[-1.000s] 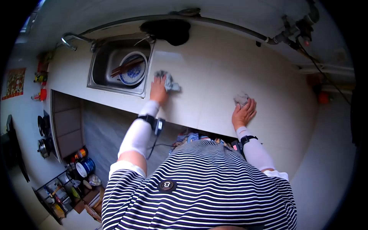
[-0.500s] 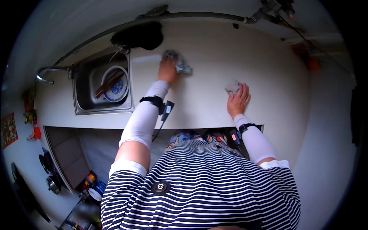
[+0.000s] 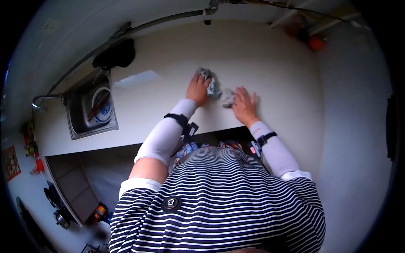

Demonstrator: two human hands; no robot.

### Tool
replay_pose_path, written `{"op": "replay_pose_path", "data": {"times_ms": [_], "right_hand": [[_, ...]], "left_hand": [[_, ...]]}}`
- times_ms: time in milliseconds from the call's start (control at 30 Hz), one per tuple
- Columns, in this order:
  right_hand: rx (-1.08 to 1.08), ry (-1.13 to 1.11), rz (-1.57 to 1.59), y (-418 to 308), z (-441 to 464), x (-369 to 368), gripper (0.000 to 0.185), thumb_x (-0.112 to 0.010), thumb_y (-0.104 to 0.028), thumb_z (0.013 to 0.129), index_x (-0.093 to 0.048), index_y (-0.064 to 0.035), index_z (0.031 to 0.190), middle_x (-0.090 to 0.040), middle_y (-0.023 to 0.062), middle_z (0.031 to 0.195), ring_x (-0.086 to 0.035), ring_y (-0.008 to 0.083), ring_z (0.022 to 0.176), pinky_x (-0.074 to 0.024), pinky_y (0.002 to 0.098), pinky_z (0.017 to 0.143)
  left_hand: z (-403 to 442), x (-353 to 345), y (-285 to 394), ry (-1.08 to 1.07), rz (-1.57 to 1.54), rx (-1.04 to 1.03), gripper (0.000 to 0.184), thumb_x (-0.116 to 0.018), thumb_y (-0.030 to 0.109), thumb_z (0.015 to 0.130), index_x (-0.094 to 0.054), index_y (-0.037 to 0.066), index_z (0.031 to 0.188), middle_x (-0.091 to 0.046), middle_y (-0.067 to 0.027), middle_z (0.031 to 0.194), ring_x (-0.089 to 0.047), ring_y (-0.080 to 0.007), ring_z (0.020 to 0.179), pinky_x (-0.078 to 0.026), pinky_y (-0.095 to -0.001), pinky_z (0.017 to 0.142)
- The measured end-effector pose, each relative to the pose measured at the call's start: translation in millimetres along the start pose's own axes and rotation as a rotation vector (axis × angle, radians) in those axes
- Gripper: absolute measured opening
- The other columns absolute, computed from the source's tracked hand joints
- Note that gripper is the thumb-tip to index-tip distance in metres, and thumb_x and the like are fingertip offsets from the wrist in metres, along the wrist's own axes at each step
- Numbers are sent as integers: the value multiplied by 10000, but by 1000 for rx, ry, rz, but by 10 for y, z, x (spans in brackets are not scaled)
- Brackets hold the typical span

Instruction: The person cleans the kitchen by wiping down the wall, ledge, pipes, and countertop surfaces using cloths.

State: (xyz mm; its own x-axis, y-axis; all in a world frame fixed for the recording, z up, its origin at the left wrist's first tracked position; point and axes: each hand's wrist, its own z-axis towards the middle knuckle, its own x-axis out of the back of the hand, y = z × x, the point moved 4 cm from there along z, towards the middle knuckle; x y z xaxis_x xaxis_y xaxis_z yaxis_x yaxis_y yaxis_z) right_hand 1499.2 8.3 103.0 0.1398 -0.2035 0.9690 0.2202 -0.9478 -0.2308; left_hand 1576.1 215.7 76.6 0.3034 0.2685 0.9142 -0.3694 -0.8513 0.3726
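On the pale countertop (image 3: 168, 92), my left hand (image 3: 197, 92) presses down on a crumpled grey-blue cloth (image 3: 212, 87), fingers bent over its near side. Part of that cloth sticks out to the right of the hand. Close by on the right lies a second bunched cloth (image 3: 228, 98), light grey, almost meeting the first. My right hand (image 3: 245, 107) is at the right side of this grey cloth, fingers stretched and spread. Its thumb side appears to touch the cloth's edge; a firm hold does not show.
A steel sink (image 3: 78, 126) at left holds a blue-and-white bowl (image 3: 108, 114) with brown chopsticks (image 3: 98, 105) in it. A faucet (image 3: 42, 99) arches beside it. Behind the sink sits a black object (image 3: 116, 54). A grey pipe (image 3: 168, 20) follows the wall; an orange item (image 3: 315, 43) is at back right.
The view has turned to the right. My left hand has slid its cloth rightward, close to the grey cloth. My right hand's fingers have spread and shifted off the grey cloth's top.
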Motion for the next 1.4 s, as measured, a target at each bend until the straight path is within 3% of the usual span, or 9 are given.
{"op": "replay_pose_path", "data": {"times_ms": [133,300,500,633,800,1000,1100,1233,1400], "right_hand": [[-308,18,-83,1179,-581,247,454,-629,-242,857,-545,-36,1252,-326,96,1513,-219,266,1450,-126,673,1108],[-488,41,22,1789,-921,243,531,-605,-245,876,-440,-44,1339,-295,84,1527,-223,285,1449,-142,669,1103],[-530,216,-42,1670,-904,179,567,-563,-230,888,-345,-66,1385,-293,80,1523,-214,284,1457,-157,654,1102],[-520,221,-54,1689,-901,148,570,-559,-234,887,-346,-65,1388,-289,87,1527,-214,283,1458,-145,653,1105],[-493,248,-40,1670,-915,166,576,-557,-231,886,-344,-70,1396,-297,87,1524,-225,286,1454,-141,647,1106],[-516,241,-46,1695,-922,157,567,-554,-250,895,-345,-87,1396,-302,70,1522,-239,264,1449,-149,641,1104],[-526,266,-79,1694,-948,109,569,-556,-257,898,-341,-107,1403,-298,53,1523,-243,251,1447,-151,645,1101],[-566,251,-73,1690,-917,122,573,-558,-259,897,-337,-117,1406,-295,41,1523,-243,244,1446,-147,650,1100],[-541,273,-61,1685,-926,142,587,-574,-265,888,-339,-111,1404,-301,46,1517,-243,246,1448,-142,646,1102]], "left_hand": [[-600,-140,365,-92,-61,-43,673,-606,107,768,-430,107,1418,-396,-202,1441,-286,-410,1394,-285,-494,1120],[-1269,-355,-59,-78,88,302,804,-672,164,747,-331,90,1471,-384,-209,1448,-276,-419,1399,-282,-574,1104],[-230,-295,-803,93,-8,413,891,-721,293,745,-283,96,1496,-355,-246,1462,-267,-479,1377,-280,-531,1113],[661,-79,-402,0,70,376,812,-647,436,805,-335,119,1484,-348,-224,1485,-236,-458,1405,-257,-514,1133],[996,-140,320,-34,58,213,756,-644,431,819,-374,140,1463,-408,-186,1435,-250,-416,1411,-272,-495,1131],[184,-348,1112,-159,35,-200,629,-592,175,830,-416,158,1434,-412,-192,1422,-261,-408,1411,-287,-491,1132],[-491,-332,971,-193,-36,-264,675,-635,181,808,-405,168,1441,-392,-168,1448,-262,-385,1420,-271,-529,1130],[-1303,-149,410,-315,8,20,749,-688,198,773,-385,213,1458,-372,-112,1492,-223,-301,1456,-220,-559,1142],[-1347,3,-204,-248,98,207,776,-676,209,776,-346,195,1479,-419,-134,1454,-276,-333,1428,-239,-564,1129]]}}
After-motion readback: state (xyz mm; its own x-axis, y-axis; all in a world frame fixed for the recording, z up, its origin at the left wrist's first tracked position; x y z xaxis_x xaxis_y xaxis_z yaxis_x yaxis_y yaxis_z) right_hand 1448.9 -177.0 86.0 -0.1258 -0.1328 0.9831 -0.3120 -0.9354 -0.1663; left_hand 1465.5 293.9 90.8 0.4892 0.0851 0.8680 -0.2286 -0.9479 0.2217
